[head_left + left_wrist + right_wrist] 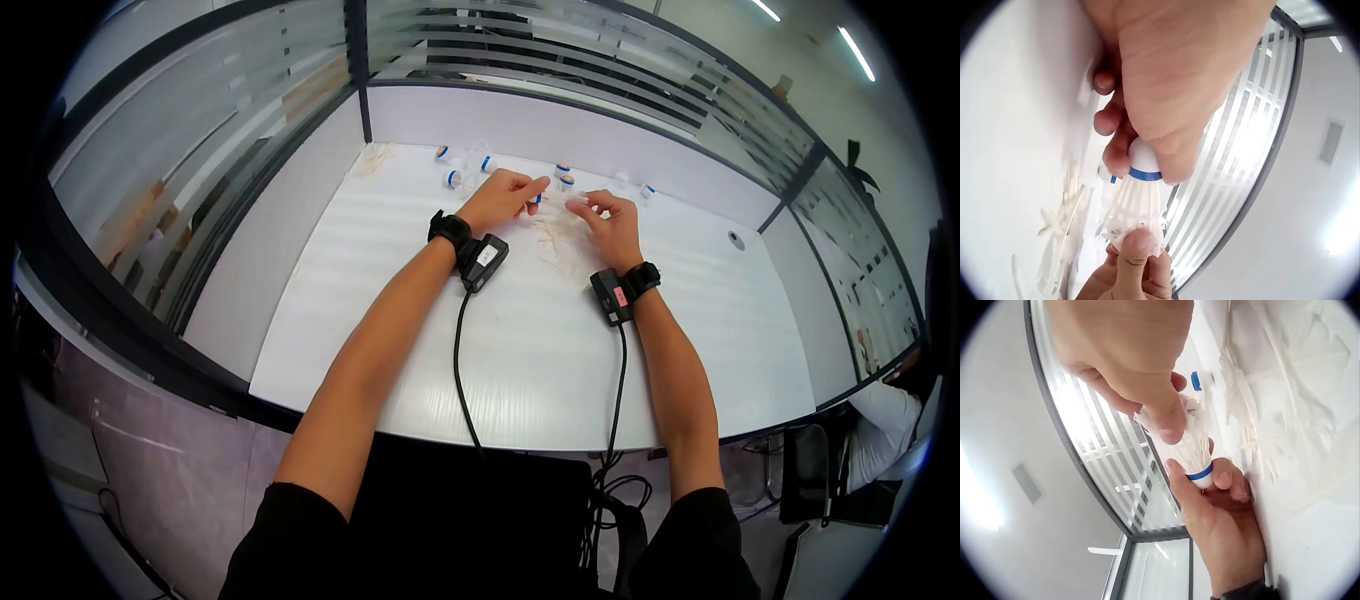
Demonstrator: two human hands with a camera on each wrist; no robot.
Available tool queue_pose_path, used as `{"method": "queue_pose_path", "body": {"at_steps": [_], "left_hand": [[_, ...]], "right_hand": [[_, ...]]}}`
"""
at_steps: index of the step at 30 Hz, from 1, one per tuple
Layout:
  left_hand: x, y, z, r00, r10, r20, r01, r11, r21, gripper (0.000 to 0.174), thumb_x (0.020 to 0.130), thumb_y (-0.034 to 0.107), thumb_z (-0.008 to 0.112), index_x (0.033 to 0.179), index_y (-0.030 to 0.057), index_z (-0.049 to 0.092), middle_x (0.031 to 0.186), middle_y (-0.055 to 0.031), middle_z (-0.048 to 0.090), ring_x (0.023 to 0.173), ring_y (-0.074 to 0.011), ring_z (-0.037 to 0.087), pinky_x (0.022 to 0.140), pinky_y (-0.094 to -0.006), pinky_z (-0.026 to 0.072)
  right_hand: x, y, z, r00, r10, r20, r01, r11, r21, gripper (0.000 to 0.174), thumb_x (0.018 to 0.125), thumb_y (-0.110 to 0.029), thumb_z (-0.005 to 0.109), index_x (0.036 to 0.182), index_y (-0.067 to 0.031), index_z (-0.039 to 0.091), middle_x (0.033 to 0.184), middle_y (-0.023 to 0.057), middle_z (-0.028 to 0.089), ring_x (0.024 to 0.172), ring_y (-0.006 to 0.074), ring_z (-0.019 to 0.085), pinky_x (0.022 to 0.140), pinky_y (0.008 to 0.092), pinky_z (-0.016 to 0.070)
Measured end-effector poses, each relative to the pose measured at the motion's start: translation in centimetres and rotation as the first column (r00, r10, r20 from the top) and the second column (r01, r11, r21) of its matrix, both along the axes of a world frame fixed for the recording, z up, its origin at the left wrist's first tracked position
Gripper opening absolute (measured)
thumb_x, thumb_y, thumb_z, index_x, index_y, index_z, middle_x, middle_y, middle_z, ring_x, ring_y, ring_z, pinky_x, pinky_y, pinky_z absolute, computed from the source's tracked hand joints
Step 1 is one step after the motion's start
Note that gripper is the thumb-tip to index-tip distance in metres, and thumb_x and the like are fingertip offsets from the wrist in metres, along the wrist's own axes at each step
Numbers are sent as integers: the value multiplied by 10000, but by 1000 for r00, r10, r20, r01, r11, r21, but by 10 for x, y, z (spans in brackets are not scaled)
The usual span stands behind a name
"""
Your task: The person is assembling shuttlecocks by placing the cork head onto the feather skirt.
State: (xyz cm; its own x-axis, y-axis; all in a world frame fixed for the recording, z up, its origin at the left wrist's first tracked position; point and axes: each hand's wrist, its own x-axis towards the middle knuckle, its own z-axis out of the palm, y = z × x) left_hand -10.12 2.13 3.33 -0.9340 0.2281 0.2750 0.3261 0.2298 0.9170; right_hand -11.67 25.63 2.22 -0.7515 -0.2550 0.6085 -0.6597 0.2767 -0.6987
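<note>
Over the far part of the white table (400, 300), my two hands hold one white shuttlecock (1138, 203) between them. Its rounded base with a blue band is pinched by the thumb and fingers of my left hand (500, 200). At the other end, my right hand (612, 225) grips the rim of the feather skirt between thumb and fingers. The skirt looks ragged at that rim in the right wrist view. Loose white feathers (1285, 369) lie on the table below the hands, mostly nearer the right one.
Several other shuttlecocks with blue bands, among them one shuttlecock (453, 179) left of the hands, stand or lie near the back partition (560, 125). More pale scraps (375, 158) lie in the back left corner. A black cable (458, 350) trails from each wrist camera.
</note>
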Motion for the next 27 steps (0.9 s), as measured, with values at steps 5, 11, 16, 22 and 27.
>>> {"method": "queue_pose_path", "body": {"at_steps": [5, 11, 16, 22, 27], "left_hand": [[-2, 0, -2, 999, 42, 13, -42, 999, 22, 522, 1015, 486, 596, 744, 47, 679, 635, 46, 532, 597, -43, 404, 570, -244, 331], [-2, -2, -4, 990, 143, -14, -140, 982, 123, 516, 1017, 472, 596, 774, 25, 686, 627, 50, 513, 589, -38, 411, 542, -234, 316], [-3, -9, -5, 977, 200, 73, -210, 962, 173, 507, 1018, 470, 589, 784, 30, 679, 631, 43, 542, 543, -42, 407, 509, -230, 308], [4, -8, 2, 984, 171, 45, -173, 984, 43, 555, 1017, 512, 567, 751, 38, 680, 599, 51, 536, 524, -42, 383, 512, -240, 309], [4, -2, 4, 994, 108, 24, -109, 993, 34, 595, 1019, 536, 550, 811, 8, 730, 592, 36, 553, 535, -46, 408, 528, -241, 330]], "right_hand": [[-2, -5, -2, 1000, 24, -17, -25, 997, -68, 142, 836, -122, 812, 889, 5, 778, 771, 20, 687, 713, 88, 527, 689, 267, 419], [-4, -2, -3, 999, 42, 11, -40, 987, -154, 134, 842, -109, 794, 877, 19, 774, 805, 61, 724, 751, 107, 607, 734, 278, 470], [-5, 31, -2, 986, 107, 126, -82, 979, -188, 124, 873, -95, 760, 915, 20, 780, 872, 71, 756, 838, 112, 665, 786, 272, 499], [4, 25, 11, 976, 123, 180, -136, 989, 58, 397, 798, -214, 850, 1163, -92, 752, 996, -25, 753, 780, 42, 579, 661, 233, 416], [10, 9, 14, 993, 52, 109, -67, 989, 134, 392, 767, -265, 870, 1109, -99, 772, 982, -22, 739, 776, 65, 573, 635, 244, 413]]}}
